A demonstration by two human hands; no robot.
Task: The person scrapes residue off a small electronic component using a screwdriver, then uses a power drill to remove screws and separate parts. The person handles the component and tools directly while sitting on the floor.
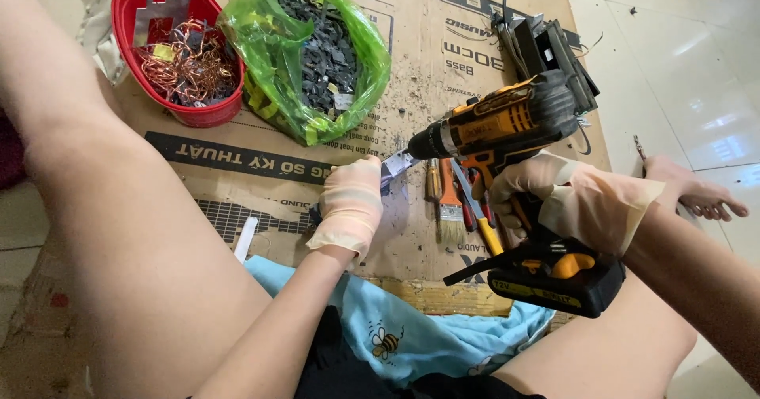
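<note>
Both gloved hands grip tight: right hand [526, 189] holds drill [507, 130], its tip touching metal piece [394, 166] in left hand [350, 201].

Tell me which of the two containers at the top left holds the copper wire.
The red bowl, leftmost on the cardboard, holds the tangled copper wire. The green bag right beside it is full of small dark pieces instead.

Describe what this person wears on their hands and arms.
Both hands wear thin, pale peach rubber gloves. The left hand's glove ends in a rolled cuff at the wrist. The right hand's glove is looser and wrinkled, with a wide cuff flaring over the wrist. Both forearms are bare: no sleeves, watch or jewellery show.
</note>
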